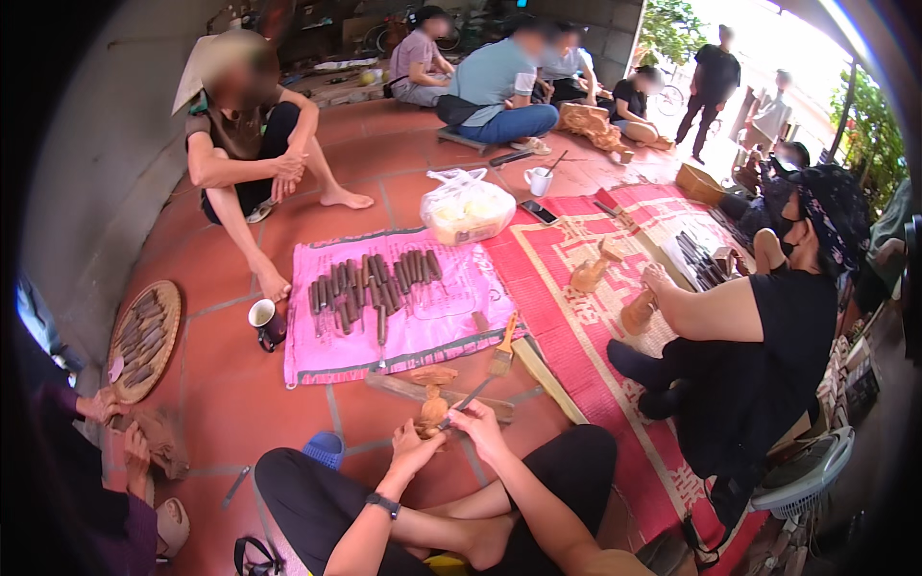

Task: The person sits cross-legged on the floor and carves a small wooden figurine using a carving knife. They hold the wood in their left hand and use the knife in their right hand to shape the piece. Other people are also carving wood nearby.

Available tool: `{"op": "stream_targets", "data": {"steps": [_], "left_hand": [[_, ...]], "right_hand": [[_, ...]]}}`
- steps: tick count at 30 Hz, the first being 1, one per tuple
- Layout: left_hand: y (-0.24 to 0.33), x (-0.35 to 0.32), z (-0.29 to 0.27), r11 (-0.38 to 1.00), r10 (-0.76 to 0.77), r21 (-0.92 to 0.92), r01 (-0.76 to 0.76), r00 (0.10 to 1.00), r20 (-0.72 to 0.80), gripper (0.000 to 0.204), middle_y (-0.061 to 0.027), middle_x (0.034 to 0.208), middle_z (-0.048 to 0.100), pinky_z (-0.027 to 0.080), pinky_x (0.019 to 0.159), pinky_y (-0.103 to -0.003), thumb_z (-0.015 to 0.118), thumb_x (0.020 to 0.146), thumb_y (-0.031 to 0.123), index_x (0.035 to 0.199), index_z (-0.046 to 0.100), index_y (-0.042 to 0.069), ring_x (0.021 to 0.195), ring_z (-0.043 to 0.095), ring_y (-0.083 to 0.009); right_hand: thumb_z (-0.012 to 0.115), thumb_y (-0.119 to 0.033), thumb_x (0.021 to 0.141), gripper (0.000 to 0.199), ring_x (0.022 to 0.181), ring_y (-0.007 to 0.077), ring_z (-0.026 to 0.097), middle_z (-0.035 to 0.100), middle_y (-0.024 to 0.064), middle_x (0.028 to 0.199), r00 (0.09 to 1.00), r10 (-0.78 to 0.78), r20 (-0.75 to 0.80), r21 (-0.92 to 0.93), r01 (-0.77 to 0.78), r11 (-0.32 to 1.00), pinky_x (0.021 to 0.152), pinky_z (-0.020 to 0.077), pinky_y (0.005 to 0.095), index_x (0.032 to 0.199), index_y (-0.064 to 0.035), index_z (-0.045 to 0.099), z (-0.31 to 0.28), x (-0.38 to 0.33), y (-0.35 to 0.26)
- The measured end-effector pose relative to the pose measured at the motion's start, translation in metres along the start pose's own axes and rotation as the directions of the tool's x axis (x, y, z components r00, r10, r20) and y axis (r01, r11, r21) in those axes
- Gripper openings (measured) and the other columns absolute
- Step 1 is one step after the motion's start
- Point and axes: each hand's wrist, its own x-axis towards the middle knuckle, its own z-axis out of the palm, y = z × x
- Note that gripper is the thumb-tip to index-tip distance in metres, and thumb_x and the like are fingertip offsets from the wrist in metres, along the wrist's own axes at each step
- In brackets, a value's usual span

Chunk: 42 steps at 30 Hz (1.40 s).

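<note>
In front of my crossed legs, a small light-brown wood carving [434, 403] with a wide top stands close to a wooden block [399, 387]. My left hand [414, 447] is closed around the carving's lower part. Between the fingers of my right hand [479, 428] is a slim dark carving chisel [470, 396], slanting up and away to the right. Its lower end meets the carving near my left fingers. Past the block, a flat brush [502, 353] lies by the corner of a pink sheet [336, 259], which carries several rows of dark-handled carving tools [373, 284].
A dark mug [265, 324] stands left of the sheet; a white plastic bag [468, 206] sits beyond it. A blue slipper-like item [325, 448] lies by my left knee. Co-workers sit left and right, one holding a carving [638, 313] on the red mat [547, 264].
</note>
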Motion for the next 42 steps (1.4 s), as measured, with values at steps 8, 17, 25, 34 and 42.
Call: {"op": "stream_targets", "data": {"steps": [8, 17, 25, 34, 42], "left_hand": [[-0.003, 0.006, -0.005, 0.999, 0.048, -0.023, -0.048, 0.999, -0.015, 0.105, -0.0289, 0.153, 0.032, 0.031, 0.118, -0.043, 0.076, 0.070, 0.050, 0.148, 0.036, -0.008, 0.144, 0.033, -0.0409], [-0.001, 0.002, -0.007, 0.999, 0.037, 0.025, -0.038, 0.997, 0.061, 0.104, -0.0276, 0.155, 0.031, 0.031, 0.118, -0.043, 0.074, 0.073, 0.051, 0.150, 0.035, -0.007, 0.144, 0.032, -0.0416], [0.009, -0.003, -0.005, 0.997, 0.060, 0.039, -0.061, 0.998, 0.033, 0.106, -0.0269, 0.150, 0.035, 0.032, 0.117, -0.043, 0.075, 0.073, 0.052, 0.151, 0.033, -0.007, 0.142, 0.035, -0.0412], [0.009, 0.000, -0.004, 0.996, 0.068, 0.060, -0.069, 0.998, 0.016, 0.108, -0.0286, 0.148, 0.037, 0.034, 0.115, -0.044, 0.075, 0.074, 0.054, 0.151, 0.031, -0.008, 0.140, 0.037, -0.0416], [0.011, -0.005, -0.002, 0.995, 0.095, 0.013, -0.095, 0.995, 0.004, 0.103, -0.0293, 0.142, 0.043, 0.037, 0.112, -0.044, 0.077, 0.074, 0.050, 0.147, 0.035, -0.009, 0.135, 0.043, -0.0415]], "right_hand": [[0.071, -0.002, 0.089, 0.007, 0.084, 0.0096, 0.063, 0.067, 0.0010, 0.088, 0.995, -0.040, 0.087, -0.154, 0.053, 0.987, 0.076, 0.0506, 0.0259, 0.093, -0.0051, 0.065, 0.017, 0.019, -0.024], [0.068, -0.007, 0.094, 0.004, 0.086, 0.0078, 0.060, 0.065, -0.0007, 0.088, 0.998, -0.065, 0.012, -0.073, 0.066, 0.995, 0.079, 0.0474, 0.0247, 0.094, -0.0063, 0.064, 0.025, 0.011, -0.006], [0.067, -0.008, 0.095, 0.007, 0.089, 0.0073, 0.059, 0.064, -0.0007, 0.092, 0.996, -0.086, 0.011, -0.081, 0.086, 0.993, 0.081, 0.0469, 0.0244, 0.100, -0.0065, 0.063, 0.013, 0.011, -0.015], [0.069, -0.006, 0.093, 0.008, 0.087, 0.0096, 0.063, 0.065, 0.0010, 0.094, 0.998, -0.063, 0.015, -0.008, 0.063, 0.998, 0.079, 0.0498, 0.0254, 0.099, -0.0055, 0.064, 0.012, 0.014, -0.009], [0.068, -0.009, 0.094, 0.008, 0.084, 0.0104, 0.064, 0.065, 0.0023, 0.094, 0.994, -0.067, 0.081, 0.009, 0.067, 0.998, 0.077, 0.0517, 0.0260, 0.099, -0.0050, 0.063, 0.008, 0.016, 0.004]]}}
